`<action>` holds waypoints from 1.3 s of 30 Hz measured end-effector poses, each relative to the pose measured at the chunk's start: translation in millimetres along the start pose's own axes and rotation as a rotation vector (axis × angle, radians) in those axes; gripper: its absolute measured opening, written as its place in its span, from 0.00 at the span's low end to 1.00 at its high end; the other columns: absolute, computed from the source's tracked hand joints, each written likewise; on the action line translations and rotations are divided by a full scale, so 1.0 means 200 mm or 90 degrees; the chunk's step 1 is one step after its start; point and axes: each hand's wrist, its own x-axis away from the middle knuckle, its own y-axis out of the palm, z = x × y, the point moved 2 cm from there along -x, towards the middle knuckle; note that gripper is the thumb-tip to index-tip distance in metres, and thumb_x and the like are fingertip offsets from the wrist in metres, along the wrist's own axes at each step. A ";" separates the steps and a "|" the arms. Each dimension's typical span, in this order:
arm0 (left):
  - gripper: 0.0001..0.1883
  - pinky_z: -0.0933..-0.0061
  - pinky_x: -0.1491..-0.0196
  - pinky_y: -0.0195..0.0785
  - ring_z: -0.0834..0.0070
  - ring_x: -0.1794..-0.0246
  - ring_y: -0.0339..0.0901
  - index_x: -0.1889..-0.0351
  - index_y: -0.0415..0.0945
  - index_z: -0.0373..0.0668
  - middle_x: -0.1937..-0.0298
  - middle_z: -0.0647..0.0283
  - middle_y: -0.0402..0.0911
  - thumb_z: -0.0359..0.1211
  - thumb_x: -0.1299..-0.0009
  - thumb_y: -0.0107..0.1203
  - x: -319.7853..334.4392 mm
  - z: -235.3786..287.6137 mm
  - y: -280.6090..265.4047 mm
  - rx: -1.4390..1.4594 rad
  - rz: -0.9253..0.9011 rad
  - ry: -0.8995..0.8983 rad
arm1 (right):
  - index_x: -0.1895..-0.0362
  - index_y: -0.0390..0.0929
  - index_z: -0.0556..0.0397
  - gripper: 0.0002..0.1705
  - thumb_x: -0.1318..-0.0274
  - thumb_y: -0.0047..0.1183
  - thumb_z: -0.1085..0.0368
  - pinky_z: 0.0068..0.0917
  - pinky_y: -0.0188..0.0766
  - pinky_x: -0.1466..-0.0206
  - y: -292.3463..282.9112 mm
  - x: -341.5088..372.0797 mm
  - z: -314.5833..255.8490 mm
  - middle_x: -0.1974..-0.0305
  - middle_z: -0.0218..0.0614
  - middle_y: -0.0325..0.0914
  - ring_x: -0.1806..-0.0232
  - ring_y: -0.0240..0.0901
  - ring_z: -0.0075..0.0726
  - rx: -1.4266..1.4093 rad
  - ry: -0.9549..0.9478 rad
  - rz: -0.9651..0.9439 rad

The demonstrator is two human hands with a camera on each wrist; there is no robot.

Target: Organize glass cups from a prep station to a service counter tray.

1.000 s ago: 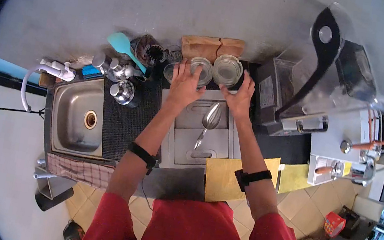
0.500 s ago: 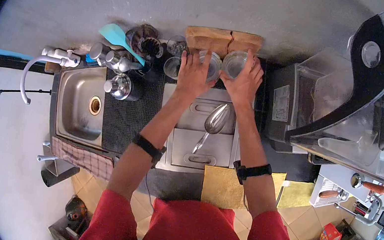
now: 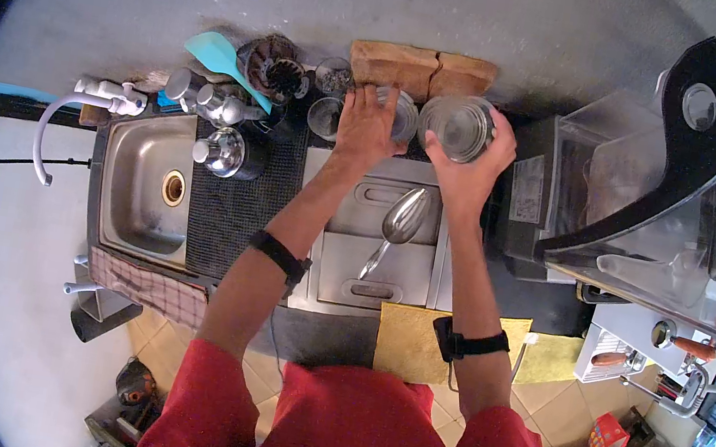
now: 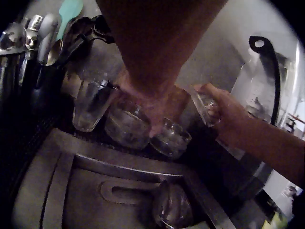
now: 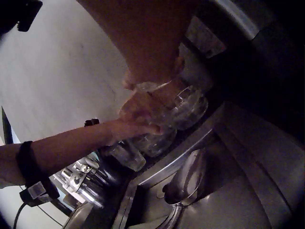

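Note:
My right hand holds up a clear round glass, thumb on the near side and fingers curled round the far side. In the left wrist view that held glass is tilted above another clear glass on the counter. My left hand is around a second standing glass, its thumb at the near side; the palm and fingers cover part of it. Just in front of both hands, a metal scoop lies on the stainless steel lid.
To the left stand a tall glass, a metal shaker, a turquoise spatula and a sink. A wooden board leans on the wall behind. A large clear blender cover rises at the right; a yellow cloth hangs in front.
My right hand has lifted the glass up and slightly right, nearer the head camera. The left hand stays at its glass. The head view has shifted a little.

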 end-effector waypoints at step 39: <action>0.53 0.66 0.48 0.74 0.66 0.42 0.69 0.25 0.55 0.43 0.35 0.58 0.63 0.37 0.49 0.73 1.78 -0.37 -1.01 0.781 0.151 -0.105 | 0.19 0.44 0.40 0.64 0.57 0.63 0.38 0.54 0.62 0.31 -0.80 0.83 -0.88 0.30 0.38 0.60 0.29 0.59 0.44 -0.656 0.473 -0.276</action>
